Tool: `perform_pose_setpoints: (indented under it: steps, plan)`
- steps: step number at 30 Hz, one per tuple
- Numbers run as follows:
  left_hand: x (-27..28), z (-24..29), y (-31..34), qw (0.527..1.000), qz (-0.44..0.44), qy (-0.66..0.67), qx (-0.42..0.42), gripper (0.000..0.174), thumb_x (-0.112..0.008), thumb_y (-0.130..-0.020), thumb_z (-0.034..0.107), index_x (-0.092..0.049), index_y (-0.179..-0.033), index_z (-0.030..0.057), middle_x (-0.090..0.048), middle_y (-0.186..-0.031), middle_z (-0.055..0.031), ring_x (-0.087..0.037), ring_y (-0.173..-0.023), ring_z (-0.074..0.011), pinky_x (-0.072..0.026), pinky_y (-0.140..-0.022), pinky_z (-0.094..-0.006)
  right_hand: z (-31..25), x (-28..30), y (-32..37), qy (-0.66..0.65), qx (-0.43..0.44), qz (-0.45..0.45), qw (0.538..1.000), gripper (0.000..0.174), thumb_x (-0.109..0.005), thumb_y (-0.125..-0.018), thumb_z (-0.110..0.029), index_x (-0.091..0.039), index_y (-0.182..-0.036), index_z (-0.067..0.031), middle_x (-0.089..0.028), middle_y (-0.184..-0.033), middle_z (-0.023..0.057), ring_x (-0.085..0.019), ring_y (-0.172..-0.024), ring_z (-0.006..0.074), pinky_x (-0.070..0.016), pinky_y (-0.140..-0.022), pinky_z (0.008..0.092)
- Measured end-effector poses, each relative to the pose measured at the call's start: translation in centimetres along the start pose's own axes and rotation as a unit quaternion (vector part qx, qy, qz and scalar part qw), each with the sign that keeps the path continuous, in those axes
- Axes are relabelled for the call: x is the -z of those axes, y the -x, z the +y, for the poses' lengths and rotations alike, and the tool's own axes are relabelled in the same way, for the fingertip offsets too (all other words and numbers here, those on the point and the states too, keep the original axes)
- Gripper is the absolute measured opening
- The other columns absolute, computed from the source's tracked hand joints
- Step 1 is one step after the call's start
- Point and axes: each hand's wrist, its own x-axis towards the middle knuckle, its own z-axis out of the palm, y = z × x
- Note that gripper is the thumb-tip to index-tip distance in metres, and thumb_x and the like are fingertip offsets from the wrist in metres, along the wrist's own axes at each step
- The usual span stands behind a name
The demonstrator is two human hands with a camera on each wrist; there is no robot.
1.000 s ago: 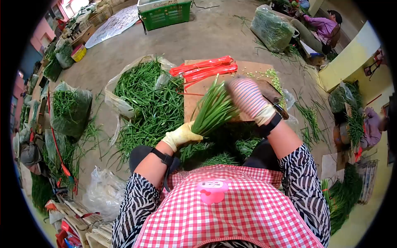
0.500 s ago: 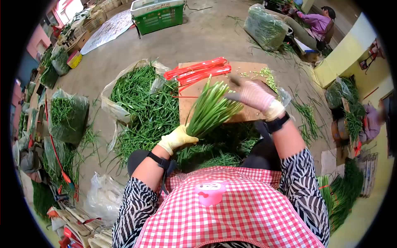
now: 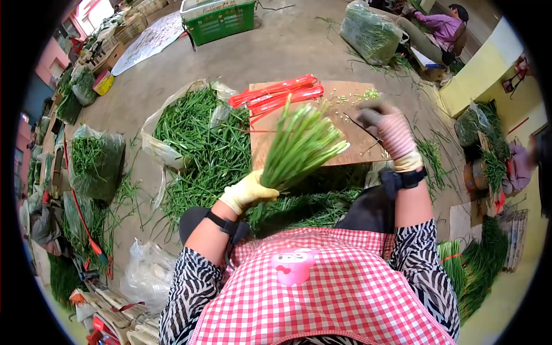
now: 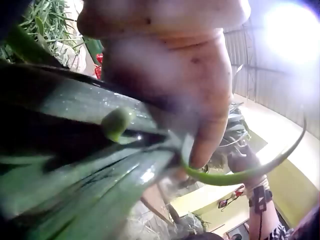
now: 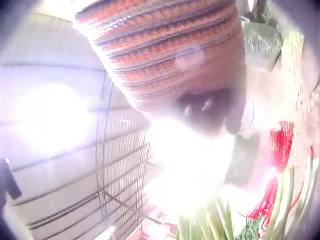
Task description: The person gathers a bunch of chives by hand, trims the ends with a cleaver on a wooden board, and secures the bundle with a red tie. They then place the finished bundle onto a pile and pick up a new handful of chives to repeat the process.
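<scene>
Chive bunch point(image 3: 299, 146): held up at a slant over the near edge of the wooden cutting board point(image 3: 362, 152), cut ends fanned toward the board's middle. The left hand point(image 3: 247, 191), in a yellow glove, grips the lower stalks just in front of the board; its wrist view shows fingers point(image 4: 200, 100) wrapped round the dark leaves.

Change: a second ago the right hand point(image 3: 394, 131), in a striped glove, lay on the bunch's cut ends. It has since drawn off to the board's right end and is now apart from the bunch. Its fingers are curled with something dark at the tips; I cannot tell whether it holds anything. Judgement: the patting of the ends looks finished, and the bunch is carried by the left hand alone.

Red ties point(image 3: 276, 98) lie on the board's far left corner. A heap of loose chives point(image 3: 201, 144) is left of the board.

Writing: the green crate point(image 3: 218, 23) beyond the board has a white strip, unreadable. The checked apron point(image 3: 305, 287) shows a pink figure, no legible words.
</scene>
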Motion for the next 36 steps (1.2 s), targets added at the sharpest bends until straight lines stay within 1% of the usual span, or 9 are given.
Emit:
perform_pose_setpoints:
  steps: [5, 10, 16, 19, 22, 25, 29, 34, 36]
  plan:
    - [0.3, 0.9, 0.2, 0.995, 0.033, 0.056, -0.074, 0.041, -0.077, -0.084, 0.007, -0.069, -0.123, 0.001, -0.072, -0.105, -0.0053, -0.066, -0.082, -0.0146, -0.0546, -0.073, -0.0302, 3.9, 4.5, -0.1, 0.093, -0.053, -0.053, 0.993, 0.032, -0.072, -0.093, -0.016, -0.072, -0.12, 0.0014, -0.072, -0.096, 0.008, -0.067, -0.084, 0.013, -0.0555, -0.077, 0.0277]
    - [-2.1, 4.2, -1.8, 0.981, 0.117, 0.017, -0.156, 0.041, -0.077, -0.086, 0.007, -0.064, -0.125, 0.0017, -0.07, -0.102, -0.0034, -0.064, -0.082, -0.0134, -0.0531, -0.074, -0.0285, 5.9, -5.9, 2.5, 0.206, 0.046, -0.21, 0.955, 0.064, -0.073, -0.094, -0.032, -0.053, -0.145, 0.0004, -0.068, -0.131, 0.0189, -0.065, -0.121, 0.029, -0.051, -0.103, 0.0388]
    - [-6.8, 5.5, -7.0, 0.646, 0.429, -0.571, -0.27, 0.037, -0.072, -0.086, 0.014, -0.059, -0.118, 0.0005, -0.065, -0.088, -0.0196, -0.067, -0.077, -0.0373, -0.0558, -0.067, -0.0471, 6.0, -15.6, 0.7, -0.432, -0.043, -0.156, 0.887, 0.046, -0.08, -0.092, -0.024, -0.063, -0.13, -0.0037, -0.072, -0.116, 0.0056, -0.066, -0.101, 0.0198, -0.0542, -0.093, 0.0351]
    - [-7.9, 5.9, -6.5, 0.627, 0.365, -0.631, -0.274, 0.058, -0.078, -0.082, 0.02, -0.054, -0.128, -0.007, -0.064, -0.093, -0.0194, -0.066, -0.079, -0.0364, -0.0557, -0.07, -0.046, 6.2, -15.5, 0.4, -0.413, -0.083, -0.079, 0.904, 0.041, -0.081, -0.09, -0.02, -0.067, -0.125, -0.0047, -0.075, -0.107, 0.0061, -0.068, -0.089, 0.0188, -0.0574, -0.08, 0.0356]
    - [-8.1, 5.9, -3.9, 0.661, 0.265, -0.656, -0.25, 0.075, -0.084, -0.082, 0.027, -0.049, -0.139, -0.0072, -0.065, -0.116, -0.0223, -0.068, -0.099, -0.0355, -0.0555, -0.089, -0.0428, 7.0, -14.1, 0.2, -0.41, -0.126, -0.065, 0.901, 0.034, -0.079, -0.089, -0.016, -0.067, -0.119, -0.0039, -0.074, -0.099, 0.0082, -0.069, -0.077, 0.0202, -0.0592, -0.067, 0.0395]
    - [-5.4, 5.2, -1.6, 0.938, 0.128, -0.121, -0.298, 0.082, -0.083, -0.088, 0.024, -0.041, -0.154, 0.0002, -0.053, -0.15, -0.0158, -0.053, -0.138, -0.0265, -0.0425, -0.117, -0.0419, 6.5, -12.7, 0.8, -0.45, -0.126, -0.074, 0.881, 0.033, -0.078, -0.089, -0.014, -0.068, -0.118, -0.0009, -0.072, -0.093, 0.0092, -0.071, -0.074, 0.024, -0.061, -0.061, 0.0385]
    - [-0.2, 3.5, -2.6, 0.964, 0.069, 0.047, -0.251, 0.078, -0.065, -0.1, 0.05, -0.041, -0.156, 0.0004, -0.055, -0.15, -0.0145, -0.05, -0.141, -0.0284, -0.0386, -0.119, -0.0467, 6.0, -13.3, 2.5, -0.43, -0.122, -0.174, 0.878, 0.032, -0.078, -0.09, -0.02, -0.071, -0.116, -0.0027, -0.074, -0.098, 0.0083, -0.071, -0.082, 0.0191, -0.0616, -0.072, 0.0359]
    - [-2.1, 2.7, -2.0, 0.98, -0.085, 0.14, -0.117, 0.072, -0.082, -0.088, 0.028, -0.05, -0.147, 0.0008, -0.067, -0.132, -0.013, -0.066, -0.118, -0.0269, -0.0537, -0.104, -0.0426, 3.8, -14.4, 4.0, -0.122, -0.136, -0.237, 0.954, 0.049, -0.08, -0.087, -0.04, -0.071, -0.117, -0.0021, -0.076, -0.092, 0.0117, -0.071, -0.083, 0.0193, -0.0586, -0.075, 0.0355]
    - [-1.2, 2.5, -1.8, 0.981, -0.153, 0.037, -0.116, 0.068, -0.083, -0.087, 0.025, -0.054, -0.144, 0.0005, -0.069, -0.129, -0.0137, -0.067, -0.114, -0.0252, -0.0555, -0.098, -0.0383, 4.7, -15.5, 3.3, 0.029, 0.078, -0.191, 0.978, 0.051, -0.083, -0.085, -0.033, -0.067, -0.123, -0.0021, -0.074, -0.101, 0.0054, -0.068, -0.088, 0.017, -0.058, -0.078, 0.0342]
